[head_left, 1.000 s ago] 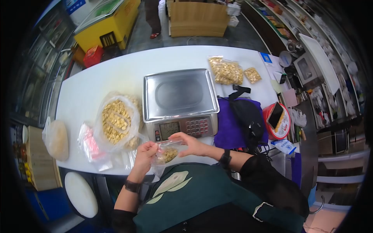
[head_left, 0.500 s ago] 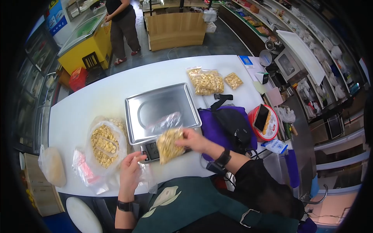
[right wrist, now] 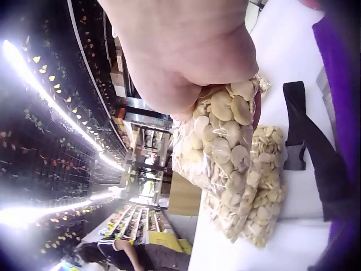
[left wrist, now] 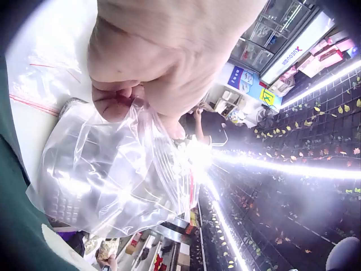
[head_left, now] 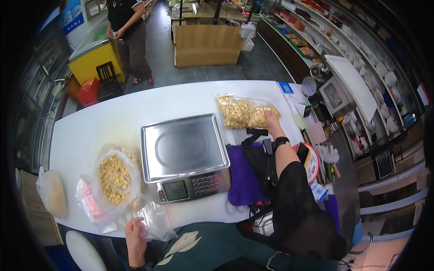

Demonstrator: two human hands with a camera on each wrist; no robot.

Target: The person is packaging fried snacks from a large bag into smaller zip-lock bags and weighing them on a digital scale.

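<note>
White bench (head_left: 181, 97): filled bag (head_left: 258, 118), previously over scale (head_left: 183, 147), is now beside packed bags (head_left: 233, 114), grasped by right hand's (head_left: 271, 121) fingers; left hand's (head_left: 134, 234) fingers pinch clear bag (head_left: 156, 223).

In the upper middle of the head view there stands a counter of light-brown wood (head_left: 208, 45), on a dark grey floor (head_left: 169, 67). At the upper left is a yellow chest freezer (head_left: 90, 58); along the left edge, a dark cabinet with glass doors (head_left: 29, 122). Long white shelves (head_left: 332, 38) slant through the upper right. In the left wrist view, at right, a bright white strip light (left wrist: 282, 167) crosses a black grid with leaves (left wrist: 304, 132)
</note>
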